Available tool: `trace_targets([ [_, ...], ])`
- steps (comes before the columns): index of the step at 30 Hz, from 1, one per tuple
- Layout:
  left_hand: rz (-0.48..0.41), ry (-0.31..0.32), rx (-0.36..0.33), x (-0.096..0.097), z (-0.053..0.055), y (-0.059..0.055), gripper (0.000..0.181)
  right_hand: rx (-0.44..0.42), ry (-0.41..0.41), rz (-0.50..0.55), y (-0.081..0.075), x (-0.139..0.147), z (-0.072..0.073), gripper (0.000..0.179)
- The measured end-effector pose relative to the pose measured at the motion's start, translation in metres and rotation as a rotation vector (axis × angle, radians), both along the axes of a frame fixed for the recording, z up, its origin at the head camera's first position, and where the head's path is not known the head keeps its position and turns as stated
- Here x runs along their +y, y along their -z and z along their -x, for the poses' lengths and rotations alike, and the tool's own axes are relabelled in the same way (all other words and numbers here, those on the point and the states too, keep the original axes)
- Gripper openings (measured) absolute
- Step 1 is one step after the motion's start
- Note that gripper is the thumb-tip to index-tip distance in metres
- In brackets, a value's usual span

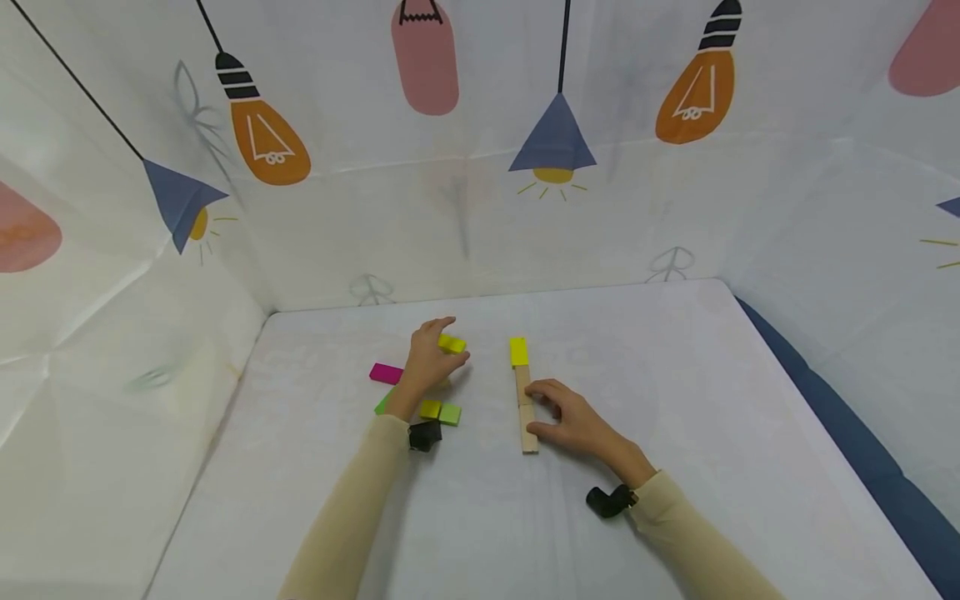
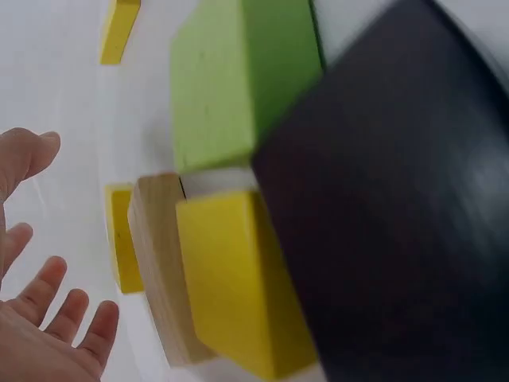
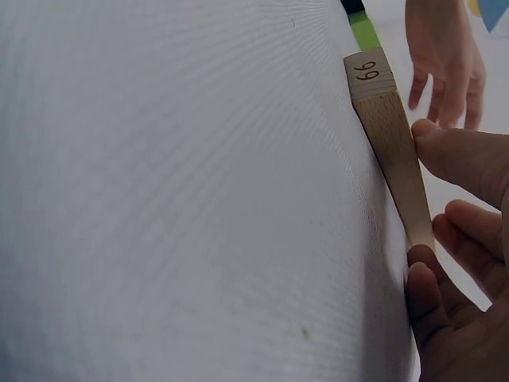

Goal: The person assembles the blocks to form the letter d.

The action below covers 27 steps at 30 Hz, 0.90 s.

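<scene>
A row of blocks stands on the table: a yellow block [image 1: 518,352] at the far end, then a wooden block [image 1: 522,385], then a nearer wooden block [image 1: 529,442]. My right hand [image 1: 573,421] touches the right side of the wooden blocks with thumb and fingertips. In the right wrist view the nearer wooden block [image 3: 394,147] has digits marked on its end. My left hand [image 1: 429,367] is spread over the loose blocks at left, thumb and fingers apart around a yellow block [image 1: 452,343]. The left wrist view shows those fingers [image 2: 60,306] holding nothing.
Around the left wrist lie a magenta block [image 1: 386,373], a green block [image 1: 384,402], a dark yellow block [image 1: 430,409], a light green block [image 1: 450,414] and a partly hidden wooden block [image 2: 163,270]. A patterned curtain [image 1: 480,225] borders the white table [image 1: 645,350].
</scene>
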<state>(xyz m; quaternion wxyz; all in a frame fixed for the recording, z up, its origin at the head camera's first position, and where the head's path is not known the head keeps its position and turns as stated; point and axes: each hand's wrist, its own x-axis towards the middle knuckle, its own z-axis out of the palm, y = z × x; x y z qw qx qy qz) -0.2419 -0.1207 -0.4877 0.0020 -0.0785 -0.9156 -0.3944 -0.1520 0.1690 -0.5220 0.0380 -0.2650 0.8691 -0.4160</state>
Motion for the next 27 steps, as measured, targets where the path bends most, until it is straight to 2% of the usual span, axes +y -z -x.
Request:
trace_targets([
  [5,0.023,-0.024,-0.032,-0.008,-0.001,0.002,0.075,0.002,-0.002,-0.006,0.001,0.001,0.000,0.055],
  [10,0.001,-0.082,-0.063,-0.009,-0.001,0.006,0.078,0.005,-0.004,-0.007,0.000,0.001,0.000,0.055],
  [19,-0.058,-0.178,-0.121,-0.004,-0.001,0.010,0.077,0.019,-0.007,-0.010,0.002,0.001,0.001,0.056],
  [27,-0.063,-0.214,-0.167,0.003,0.002,0.010,0.074,0.006,-0.010,-0.010,0.000,0.001,0.001,0.056],
])
